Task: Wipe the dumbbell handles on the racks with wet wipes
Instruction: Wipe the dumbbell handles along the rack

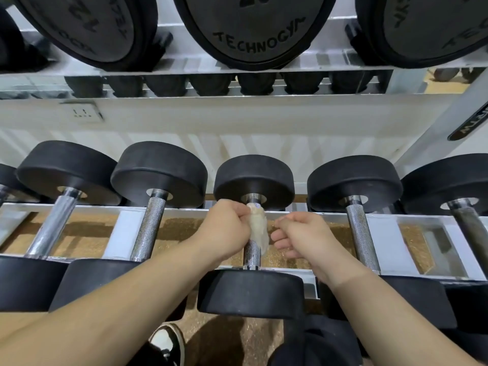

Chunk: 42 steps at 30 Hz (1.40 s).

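Left hand (227, 225): forearm reaches in from the lower left, fingers curled round the wipe (258, 225).
Right hand (303, 236): back up, fingers loosely curled, holding nothing, just right of the wipe.
Wipe: wrapped on the far half of the handle (252, 253).
Dumbbell (250, 294): lies across the rack (118, 209) rails, mid-row.
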### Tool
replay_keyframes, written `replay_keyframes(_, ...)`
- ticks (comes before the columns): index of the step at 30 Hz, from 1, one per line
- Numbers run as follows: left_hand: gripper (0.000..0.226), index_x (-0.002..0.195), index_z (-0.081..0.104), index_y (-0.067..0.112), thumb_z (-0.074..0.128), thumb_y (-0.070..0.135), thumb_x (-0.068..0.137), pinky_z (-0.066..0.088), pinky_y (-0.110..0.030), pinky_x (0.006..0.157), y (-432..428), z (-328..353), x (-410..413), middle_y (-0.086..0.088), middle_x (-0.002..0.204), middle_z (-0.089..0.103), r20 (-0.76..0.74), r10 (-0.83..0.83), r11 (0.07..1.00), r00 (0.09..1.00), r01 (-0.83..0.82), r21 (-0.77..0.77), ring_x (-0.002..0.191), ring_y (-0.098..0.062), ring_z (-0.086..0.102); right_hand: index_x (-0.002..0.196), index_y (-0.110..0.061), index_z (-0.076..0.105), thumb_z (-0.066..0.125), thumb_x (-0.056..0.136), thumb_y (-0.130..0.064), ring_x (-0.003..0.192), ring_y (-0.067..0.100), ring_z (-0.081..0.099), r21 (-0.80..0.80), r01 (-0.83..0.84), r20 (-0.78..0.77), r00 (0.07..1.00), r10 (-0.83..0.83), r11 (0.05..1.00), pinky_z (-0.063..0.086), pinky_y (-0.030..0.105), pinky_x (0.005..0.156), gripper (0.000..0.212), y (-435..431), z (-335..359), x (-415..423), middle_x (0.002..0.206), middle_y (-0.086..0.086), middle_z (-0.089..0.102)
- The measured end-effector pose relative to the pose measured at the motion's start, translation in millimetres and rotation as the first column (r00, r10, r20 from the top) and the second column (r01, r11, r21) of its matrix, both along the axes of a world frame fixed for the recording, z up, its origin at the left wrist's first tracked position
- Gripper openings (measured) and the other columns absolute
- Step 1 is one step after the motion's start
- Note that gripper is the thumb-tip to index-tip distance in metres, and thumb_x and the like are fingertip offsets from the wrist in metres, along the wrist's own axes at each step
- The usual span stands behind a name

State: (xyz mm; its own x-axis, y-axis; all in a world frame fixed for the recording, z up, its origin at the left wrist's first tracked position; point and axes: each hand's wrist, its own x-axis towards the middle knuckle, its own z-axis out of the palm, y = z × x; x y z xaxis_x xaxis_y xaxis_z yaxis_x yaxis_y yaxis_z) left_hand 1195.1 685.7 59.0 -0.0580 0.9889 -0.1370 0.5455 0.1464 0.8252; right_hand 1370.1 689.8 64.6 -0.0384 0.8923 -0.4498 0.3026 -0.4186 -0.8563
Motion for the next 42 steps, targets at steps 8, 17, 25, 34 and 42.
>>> replay_keyframes(8, 0.025, 0.093, 0.069, -0.003, 0.050, 0.013, 0.090, 0.051, -0.035, 0.072, 2.9, -2.2, 6.9, -0.016, 0.084, 0.071, 0.299, 0.090, 0.992, 0.950, -0.057, -0.115, 0.079, -0.022, 0.064, 0.104, -0.017, 0.071, 0.064, 0.096, -0.030, 0.100, 0.031, 0.072, 0.041, -0.092, 0.050, 0.995, 0.090, 0.995, 0.060, 0.044, 0.086, 0.016, -3.3, 2.3, -14.3, 0.105, 0.014, 0.075)
replay_keyframes(17, 0.027, 0.076, 0.069, 0.005, 0.056, 0.023, 0.091, 0.054, -0.037, 0.068, -2.2, -11.1, -8.6, -0.013, 0.067, 0.063, 0.090, 0.016, 0.984, 0.996, 0.000, -0.176, 0.065, -0.018, 0.055, 0.115, -0.008, 0.069, 0.052, 0.105, -0.017, 0.102, 0.029, 0.075, -0.257, 0.006, -0.309, 0.947, -0.088, 0.966, 0.060, 0.045, 0.093, 0.022, 5.1, -1.3, -39.4, 0.103, 0.015, 0.079)
replay_keyframes(25, 0.026, 0.091, 0.071, -0.003, 0.054, 0.017, 0.093, 0.058, -0.042, 0.073, 2.8, -14.9, -6.3, -0.013, 0.079, 0.070, 0.210, 0.084, 0.984, 0.974, -0.047, -0.173, 0.076, -0.024, 0.061, 0.112, -0.005, 0.072, 0.055, 0.104, -0.028, 0.087, 0.028, 0.075, -0.296, 0.028, -0.341, 0.931, -0.133, 0.955, 0.059, 0.046, 0.089, 0.029, 9.1, -15.3, -39.6, 0.098, 0.015, 0.079)
replay_keyframes(34, 0.020, 0.063, 0.071, 0.005, 0.061, 0.014, 0.078, 0.064, -0.035, 0.066, 1.8, 12.2, -23.1, -0.008, 0.059, 0.071, -0.161, 0.001, 0.997, 0.987, -0.013, -0.078, 0.064, -0.024, 0.072, 0.119, 0.002, 0.066, 0.059, 0.102, -0.006, 0.086, 0.028, 0.078, -0.285, 0.218, -0.394, 0.861, -0.322, 0.933, 0.065, 0.036, 0.070, 0.021, 14.9, -20.7, -35.7, 0.102, 0.019, 0.078)
replay_keyframes(42, 0.028, 0.050, 0.054, 0.009, 0.061, 0.015, 0.076, 0.050, -0.029, 0.050, 3.2, 17.4, -23.4, -0.003, 0.048, 0.052, -0.347, 0.004, 0.999, 0.938, 0.015, 0.052, 0.051, -0.021, 0.050, 0.116, 0.003, 0.065, 0.050, 0.105, -0.008, 0.099, 0.030, 0.075, -0.286, 0.193, -0.439, 0.844, -0.308, 0.939, 0.060, 0.046, 0.094, 0.022, 31.9, -10.6, -57.0, 0.107, 0.020, 0.077)
